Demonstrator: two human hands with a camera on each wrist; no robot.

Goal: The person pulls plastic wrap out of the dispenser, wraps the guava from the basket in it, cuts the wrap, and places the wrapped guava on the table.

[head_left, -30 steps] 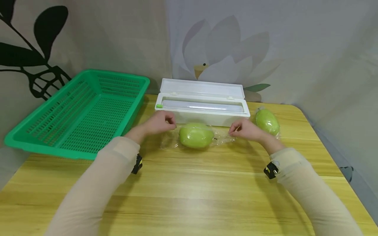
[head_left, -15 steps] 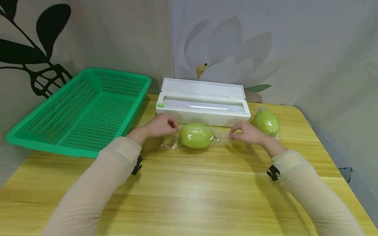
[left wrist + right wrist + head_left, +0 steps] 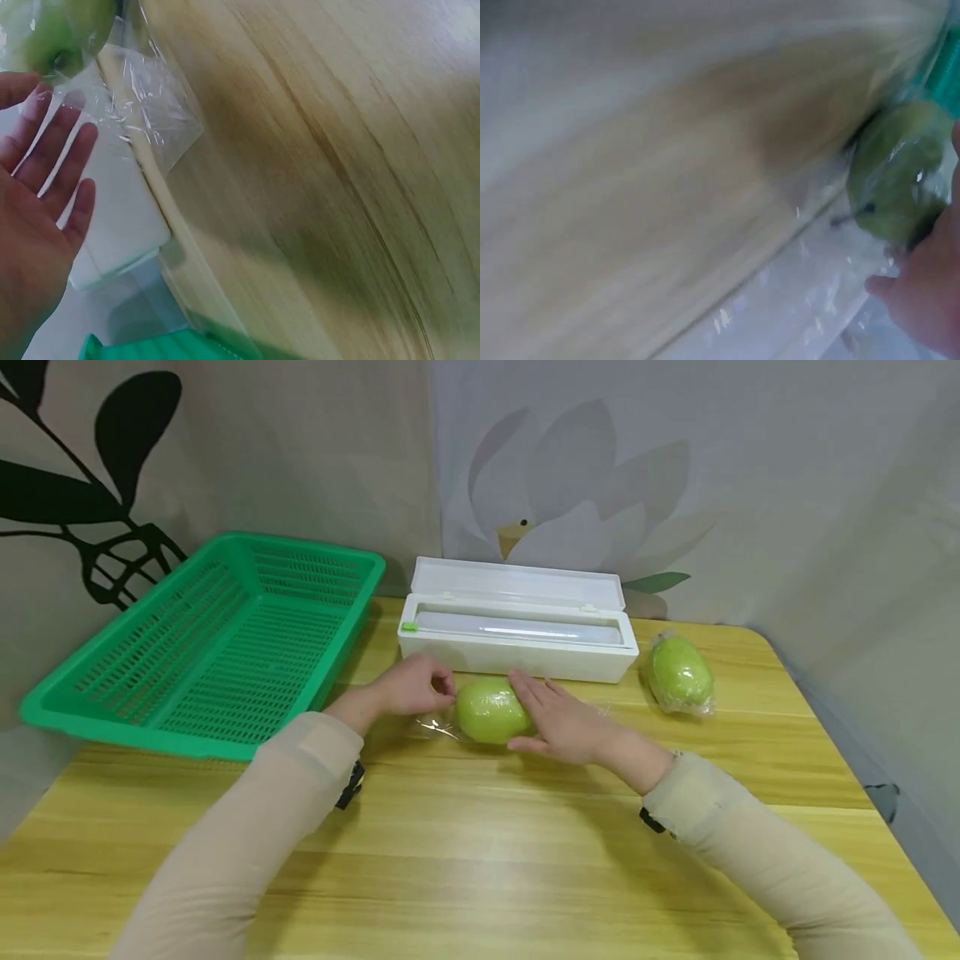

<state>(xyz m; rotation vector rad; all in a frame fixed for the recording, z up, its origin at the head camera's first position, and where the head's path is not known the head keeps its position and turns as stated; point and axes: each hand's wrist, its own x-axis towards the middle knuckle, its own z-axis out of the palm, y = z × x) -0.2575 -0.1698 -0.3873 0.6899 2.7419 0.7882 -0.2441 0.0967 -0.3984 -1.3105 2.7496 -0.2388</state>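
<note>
A green pear point(image 3: 489, 712) wrapped in clear cling film lies on the table between both hands. My left hand point(image 3: 415, 685) pinches the cling film point(image 3: 159, 105) between thumb and forefinger at the pear's left end; its other fingers stay spread apart in the left wrist view. Against the right end of the pear rests my right hand point(image 3: 566, 724), thumb at the near side and straight fingers over the far side. The pear's stem shows through the film in the right wrist view, which is blurred. A loose flap of film sticks out at the left end.
Just behind the pear stands a white cling film dispenser point(image 3: 517, 658) with its lid raised and a roll inside. A second wrapped pear point(image 3: 680, 672) sits to its right. The green plastic basket point(image 3: 150, 745) takes up the table's left side, and a curtain point(image 3: 315, 452) hangs behind.
My right hand has let go of the film at the right and moved left onto the pear's right end, its fingers straightening. The left hand keeps its pinch, almost unmoved.
</note>
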